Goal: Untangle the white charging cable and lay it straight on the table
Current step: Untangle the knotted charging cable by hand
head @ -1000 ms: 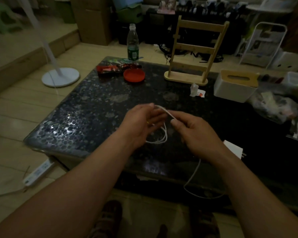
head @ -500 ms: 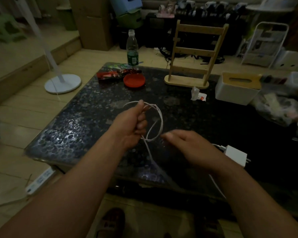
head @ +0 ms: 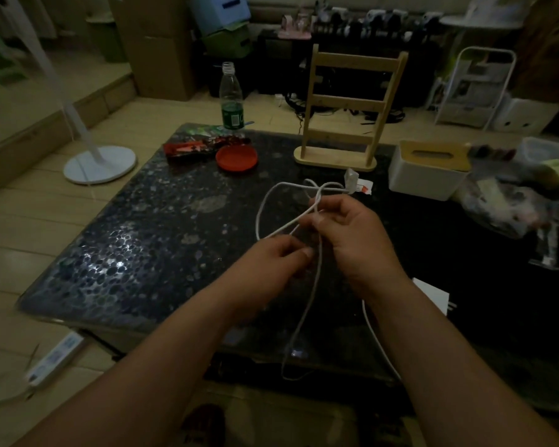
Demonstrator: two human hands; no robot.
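A thin white charging cable (head: pixel 261 210) hangs in a crossed loop above the dark speckled table (head: pixel 136 240). My left hand (head: pixel 271 262) pinches the cable low at the loop's near end. My right hand (head: pixel 349 233) grips it just to the right, where two strands cross. From the hands one strand drops over the table's near edge and curls back up to the right. The white charger block (head: pixel 433 293) lies on the table behind my right wrist, partly hidden.
At the table's far side stand a wooden rack (head: pixel 346 124), a red lid (head: pixel 236 158), a red packet (head: pixel 191 146), a bottle (head: pixel 231 98) and a white tissue box (head: pixel 430 172). A bag of clutter (head: pixel 510 201) lies right. A power strip (head: pixel 54 359) is on the floor.
The loop has been pulled wider and further out over the table. My right hand has risen from near the table and taken hold of the cable; my left hand has dropped lower.
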